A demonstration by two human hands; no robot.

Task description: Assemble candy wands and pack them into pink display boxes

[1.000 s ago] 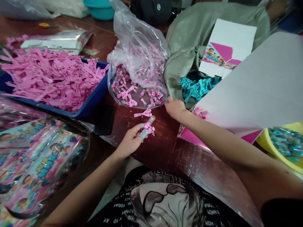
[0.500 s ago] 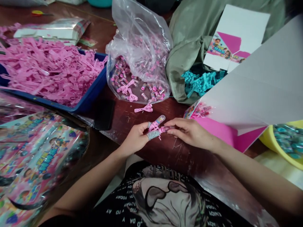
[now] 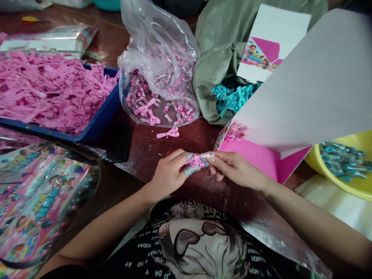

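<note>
Clear plastic capsule with pink plastic piece [image 3: 200,159], frame centre, held just above the counter [image 3: 142,149]. Left hand [image 3: 168,175] and right hand [image 3: 236,168] together, both pinching it. Silver finger wrap [image 3: 189,169] on one left finger. Upper centre: plastic bag [image 3: 157,50] of capsules. Left: blue tray [image 3: 99,118] of pink plastic strips. Right: yellow basin [image 3: 340,186] of teal-wrapped pieces; large white-and-pink cardboard sheet [image 3: 305,104].

Left hand [image 3: 167,175] and right hand [image 3: 238,169] close together, fingers pinching.
</note>
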